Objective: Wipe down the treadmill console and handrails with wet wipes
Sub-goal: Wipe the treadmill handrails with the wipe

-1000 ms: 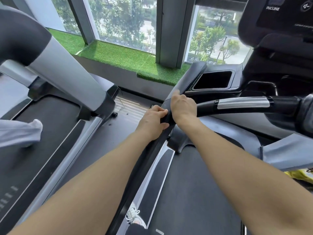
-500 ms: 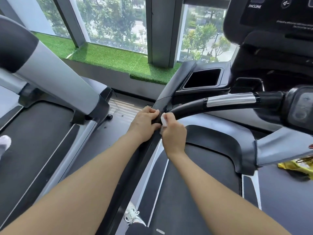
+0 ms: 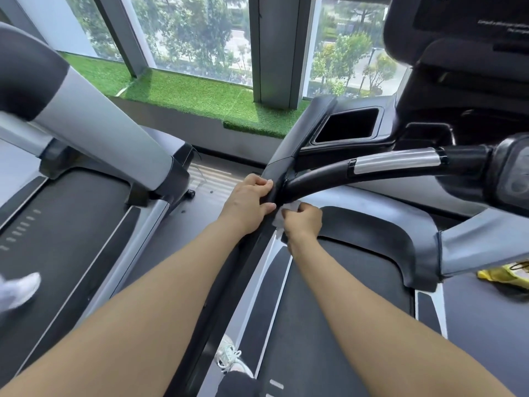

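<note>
A person's left hand [image 3: 248, 202] grips the black padded side handrail [image 3: 259, 245] while the right hand [image 3: 304, 222] pinches a crumpled white wet wipe [image 3: 282, 216] against it. The curved black-and-silver front handlebar [image 3: 369, 167] and dark console [image 3: 458, 41] apparently await cleaning.

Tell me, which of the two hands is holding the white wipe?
The right hand pinches the crumpled white wet wipe just under the black curved handrail. The left hand holds no wipe; it grips the black side rail bare.
</note>
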Demonstrator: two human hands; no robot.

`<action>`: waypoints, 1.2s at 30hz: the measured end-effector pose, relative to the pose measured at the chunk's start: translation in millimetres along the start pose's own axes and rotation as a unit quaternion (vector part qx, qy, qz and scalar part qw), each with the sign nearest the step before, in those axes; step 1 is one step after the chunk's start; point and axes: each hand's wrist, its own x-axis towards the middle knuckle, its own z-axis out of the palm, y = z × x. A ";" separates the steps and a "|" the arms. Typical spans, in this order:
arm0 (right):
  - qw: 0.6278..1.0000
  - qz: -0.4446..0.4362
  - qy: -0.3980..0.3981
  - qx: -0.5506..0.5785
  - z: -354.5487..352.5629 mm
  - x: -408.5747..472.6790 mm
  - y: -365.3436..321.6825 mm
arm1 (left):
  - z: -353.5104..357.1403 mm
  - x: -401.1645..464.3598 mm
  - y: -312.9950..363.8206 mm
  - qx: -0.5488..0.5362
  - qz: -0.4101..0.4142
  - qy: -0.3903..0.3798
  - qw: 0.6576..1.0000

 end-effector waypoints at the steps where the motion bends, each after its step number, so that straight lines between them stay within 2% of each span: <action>1: 0.999 -0.015 -0.023 -0.019 -1.0 -3.5 0.5 | -0.3 0.2 -0.1 0.001 0.001 0.001 1.000; 3: 0.992 -0.082 -0.073 -0.057 -10.2 -11.3 -5.1 | -0.5 0.1 1.0 0.001 0.001 0.002 1.000; 5: 0.975 -0.170 -0.084 -0.115 -21.1 -17.8 -17.8 | -0.8 0.2 1.4 0.002 -0.002 -0.002 1.000; 9: 0.920 -0.364 -0.004 -0.147 -33.2 -23.4 -46.9 | -2.5 -0.9 1.1 0.009 -0.009 -0.014 1.000; 11: 0.874 -0.439 0.054 -0.201 -34.4 -17.3 -50.6 | -2.4 -1.2 1.2 0.008 -0.010 -0.018 1.000; 12: 0.848 -0.455 0.062 -0.266 -33.3 -14.1 -50.1 | -2.4 -1.5 1.8 0.008 -0.011 -0.017 1.000; 15: 0.792 -0.420 -0.021 -0.443 -23.9 -13.5 -37.0 | -1.4 -0.8 1.3 -0.002 -0.009 -0.007 1.000; 18: 0.806 -0.412 -0.051 -0.422 -20.7 -19.5 -30.1 | 0.0 -0.3 0.1 -0.009 -0.004 -0.005 1.000; 21: 0.811 -0.442 0.015 -0.384 -25.0 -11.0 -42.3 | 0.4 0.7 -1.6 -0.013 -0.010 -0.010 1.000; 23: 0.806 -0.434 0.038 -0.401 -28.5 -3.2 -47.6 | 1.3 1.1 -2.0 -0.011 -0.010 -0.012 1.000; 27: 0.776 -0.440 -0.010 -0.451 -21.1 -5.8 -28.5 | 0.8 1.1 -2.1 -0.011 -0.004 -0.008 1.000; 32: 0.825 -0.406 -0.029 -0.393 -19.0 -8.2 -26.0 | 0.7 0.9 -1.7 -0.015 -0.003 -0.006 1.000; 36: 0.827 -0.398 -0.095 -0.385 -34.9 -9.0 -23.2 | -0.6 0.8 -2.0 0.000 0.005 -0.008 1.000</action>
